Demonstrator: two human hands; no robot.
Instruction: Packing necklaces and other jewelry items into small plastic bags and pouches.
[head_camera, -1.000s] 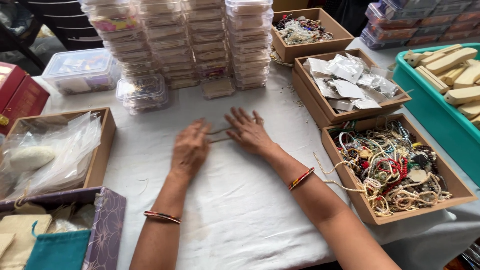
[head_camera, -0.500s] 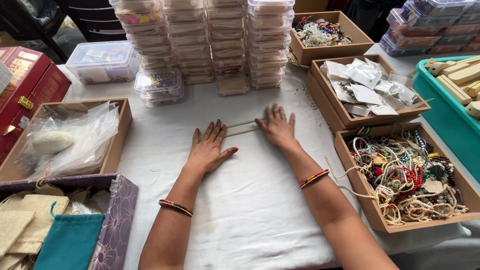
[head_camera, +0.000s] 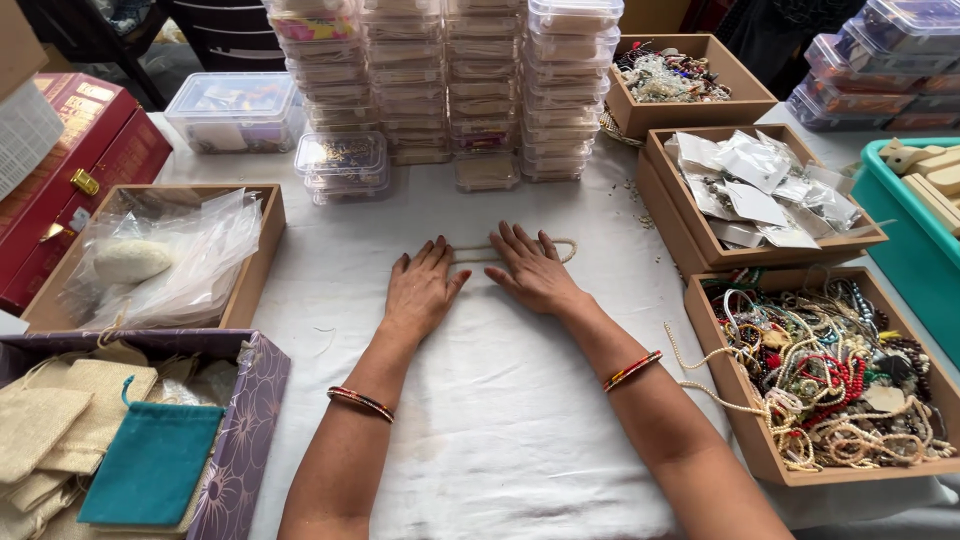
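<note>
- Both hands have slid a little toward each other since the earlier frame and now lie nearly side by side at mid-frame; the boxes around them lie as before.
- Left hand (head_camera: 420, 290) rests palm down on the white cloth (head_camera: 500, 420), fingers spread flat and released, grasping nothing.
- Right hand (head_camera: 535, 275) also lies flat, fingers loose; its fingertips press on a pale necklace (head_camera: 570, 246).
- That necklace lies stretched across the cloth at the frame's centre, running under both sets of fingertips, its looped end showing just right of the right hand.
- Each wrist wears a red bangle (head_camera: 632, 370).
- At the lower right a box (head_camera: 760, 450) holds tangled beads.
- Above it, a tray (head_camera: 690, 230) holds small clear packets.
- Stacked clear cases (head_camera: 450, 80) fill the top centre.
- At the lower left a purple box (head_camera: 250, 420) holds a teal pouch (head_camera: 150, 465) and burlap pouches.
- Above that, another box (head_camera: 260, 250) holds plastic bags.
</note>
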